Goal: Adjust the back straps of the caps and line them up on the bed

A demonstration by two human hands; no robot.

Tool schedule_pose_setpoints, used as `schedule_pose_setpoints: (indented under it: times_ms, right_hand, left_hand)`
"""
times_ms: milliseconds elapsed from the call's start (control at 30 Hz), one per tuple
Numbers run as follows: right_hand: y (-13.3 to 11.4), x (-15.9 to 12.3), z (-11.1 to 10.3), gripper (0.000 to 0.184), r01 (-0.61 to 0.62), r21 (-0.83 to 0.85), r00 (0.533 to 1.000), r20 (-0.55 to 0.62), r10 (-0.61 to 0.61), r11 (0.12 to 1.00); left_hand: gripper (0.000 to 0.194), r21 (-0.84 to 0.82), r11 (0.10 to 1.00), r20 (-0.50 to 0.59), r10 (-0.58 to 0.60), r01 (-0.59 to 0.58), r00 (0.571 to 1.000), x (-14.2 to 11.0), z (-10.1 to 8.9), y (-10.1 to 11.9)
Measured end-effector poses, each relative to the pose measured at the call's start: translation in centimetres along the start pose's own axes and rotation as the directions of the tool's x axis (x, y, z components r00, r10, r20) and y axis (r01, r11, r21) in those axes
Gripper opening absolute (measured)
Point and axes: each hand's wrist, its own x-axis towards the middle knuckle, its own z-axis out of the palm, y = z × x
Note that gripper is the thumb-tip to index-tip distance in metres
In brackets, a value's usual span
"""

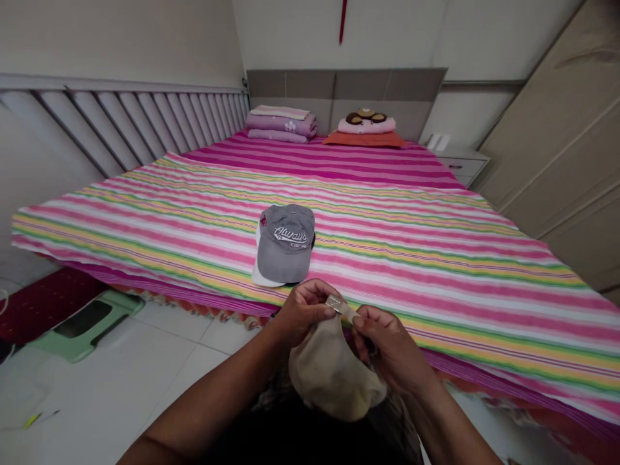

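Note:
Low in front of my body I hold a beige cap (334, 374), its crown hanging down and its back strap with a metal buckle (334, 301) turned up. The fingers of my left hand (307, 313) are closed on the strap at the buckle. My right hand (385, 336) pinches the other side of the strap, a short way to the right. Just beyond my hands, a grey cap (285, 245) with white lettering lies on the bed, on top of a white cap (264, 279) that shows only at its edge.
The bed is spread with a striped sheet (411, 245). Folded purple bedding (281, 123) and an orange pillow (363, 138) lie by the headboard (334, 90). A green stool (77, 336) stands on the floor at left, a white nightstand (465, 165) at far right.

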Motion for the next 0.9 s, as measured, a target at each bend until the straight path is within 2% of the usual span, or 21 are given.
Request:
schedule_pose_setpoints:
  times_ms: [133,233,367,633,800,900]
  right_hand:
    - [-0.28,0.04,-0.26,0.03,0.079,-0.145,0.997,-0.016,-0.082,0.986]
    - [-0.4,0.09,-0.19,0.029,0.118,-0.19,0.991,-0.044,-0.129,0.975]
    - [-0.45,0.23,-0.19,0.029,0.117,-0.229,0.993,-0.002,-0.121,0.966]
    - [-0.53,0.17,0.48,0.029,0.118,-0.164,0.992,-0.032,-0.125,0.979]
    - [-0.67,-0.02,0.47,0.025,0.081,-0.026,0.996,0.035,-0.08,0.996]
    - [-0.48,0.0,0.31,0.022,0.082,-0.029,0.996,0.029,-0.081,0.996]
  left_hand:
    - [0.03,0.017,1.0,0.008,-0.001,0.001,1.0,-0.02,0.02,-0.07]
    - [0.028,0.02,0.999,0.022,0.039,-0.04,0.999,-0.08,0.12,-0.18]
    - [0.025,-0.012,0.996,0.079,0.09,-0.09,0.993,-0.11,0.24,-0.24]
    - [0.025,-0.005,0.991,0.095,0.132,-0.132,0.987,-0.01,0.49,-0.43]
    - [0.025,0.013,0.992,0.08,0.122,-0.123,0.989,-0.13,0.5,-0.41]
    - [0.025,0.018,0.993,0.083,0.115,-0.117,0.99,-0.19,0.48,-0.4]
